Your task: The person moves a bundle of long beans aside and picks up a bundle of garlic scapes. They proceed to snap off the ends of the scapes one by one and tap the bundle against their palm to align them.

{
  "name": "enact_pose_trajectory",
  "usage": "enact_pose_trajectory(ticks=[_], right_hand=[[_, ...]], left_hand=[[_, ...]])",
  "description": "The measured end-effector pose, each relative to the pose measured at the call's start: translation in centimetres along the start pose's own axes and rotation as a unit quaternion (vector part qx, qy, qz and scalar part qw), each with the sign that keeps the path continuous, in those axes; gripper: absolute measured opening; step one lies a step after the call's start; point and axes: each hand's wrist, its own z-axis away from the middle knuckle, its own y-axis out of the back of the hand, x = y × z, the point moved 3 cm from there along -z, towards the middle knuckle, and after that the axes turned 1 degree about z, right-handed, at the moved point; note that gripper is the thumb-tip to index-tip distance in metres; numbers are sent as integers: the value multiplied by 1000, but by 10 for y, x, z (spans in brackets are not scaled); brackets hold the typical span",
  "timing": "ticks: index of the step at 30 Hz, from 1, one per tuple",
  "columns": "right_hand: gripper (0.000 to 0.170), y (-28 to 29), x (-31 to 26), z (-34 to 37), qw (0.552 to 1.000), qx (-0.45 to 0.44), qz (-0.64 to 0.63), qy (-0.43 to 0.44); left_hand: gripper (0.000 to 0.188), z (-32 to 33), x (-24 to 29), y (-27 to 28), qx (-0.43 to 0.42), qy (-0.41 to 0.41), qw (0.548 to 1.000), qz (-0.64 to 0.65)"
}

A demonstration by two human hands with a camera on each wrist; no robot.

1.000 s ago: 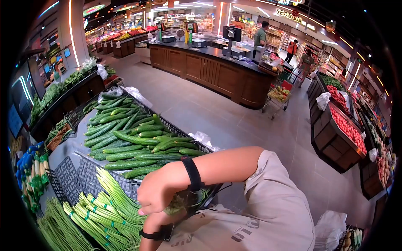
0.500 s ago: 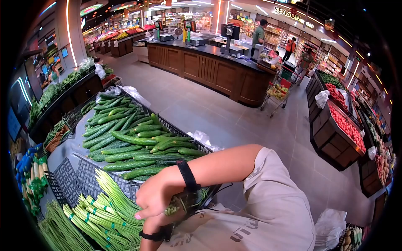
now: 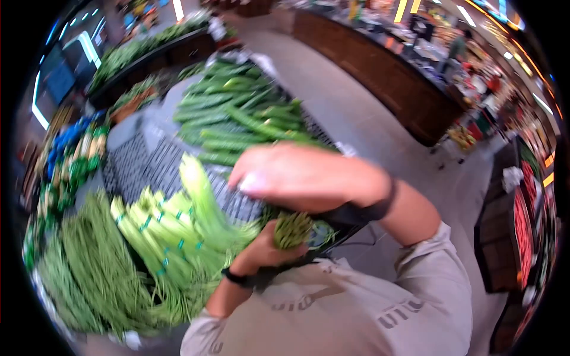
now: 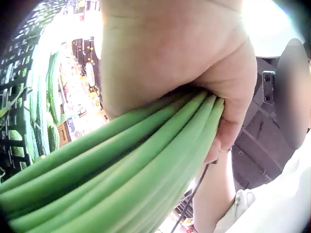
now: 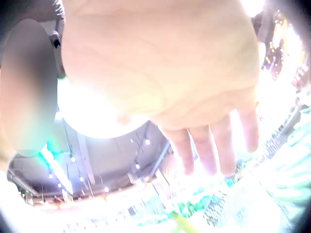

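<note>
My left hand grips a bunch of slim green stalks, with their cut ends bundled above the fist. In the left wrist view the stalks run out smooth and long from under the palm, gripped by curled fingers. My right hand is blurred above and beyond the bunch, apart from it. Its fingers hang extended and slightly spread in the right wrist view, holding nothing. Below it lie pale green stalks tied with green bands.
Cucumbers are heaped behind my right hand on the display. Black mesh crates lie left of them, and long thin green vegetables fill the near left. A wooden counter stands across the aisle; a red-produce stand is on the right.
My right hand has lifted away from the left wrist and the bunch, its fingers now apart from them. The head view has tilted down and turned, so the stalks' cut ends show more.
</note>
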Motion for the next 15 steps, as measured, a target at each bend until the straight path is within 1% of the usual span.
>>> enact_pose_trajectory(ticks=[1, 2, 3, 4, 5, 6, 7, 8, 9, 10, 12, 13, 14, 15], right_hand=[[43, 21, -14, -3, 998, 24, 40, -37], [43, 5, 2, 1, 999, 6, 11, -30], [43, -15, 19, 9, 999, 9, -25, 44], [47, -29, 25, 19, 992, 21, -56, 113], [57, -38, 10, 25, 977, -157, 70, -129], [57, -38, 16, 30, 977, -158, 64, -129], [56, -32, 20, 30, 994, -91, 30, -51], [55, -23, 23, 27, 999, -26, -2, 30], [50, -13, 25, 23, 991, 25, 97, 83], [48, 4, -7, 5, 991, 40, 128, 22], [43, -1, -12, 5, 975, 99, 155, 128], [42, -10, -12, 4, 994, 8, 105, 35], [41, -21, -13, 8, 994, -81, 53, -60], [45, -37, -5, 12, 969, -140, 0, -205]], left_hand=[[34, 1, -9, 9, -26, -16, 998, -60], [34, -1, -15, 14, -25, -20, 999, -43], [35, 0, -12, 13, -9, -17, 1000, 24], [37, 1, -2, 11, 42, -63, 997, -27], [36, 2, -16, 16, 47, -75, 994, -63], [35, 2, -28, 21, 49, -88, 990, -99], [35, 4, -27, 21, 52, -85, 990, -98], [35, 4, -25, 19, 22, -33, 998, -50], [34, 3, -23, 18, -9, 18, 1000, -1], [34, 1, -20, 18, -5, 15, 1000, 1], [33, 1, -16, 16, -10, 13, 1000, -26], [33, 2, -4, 9, 27, -24, 999, 0], [33, 3, -12, 11, 27, -22, 999, 0], [34, 3, -25, 15, 20, -69, 994, -77]])
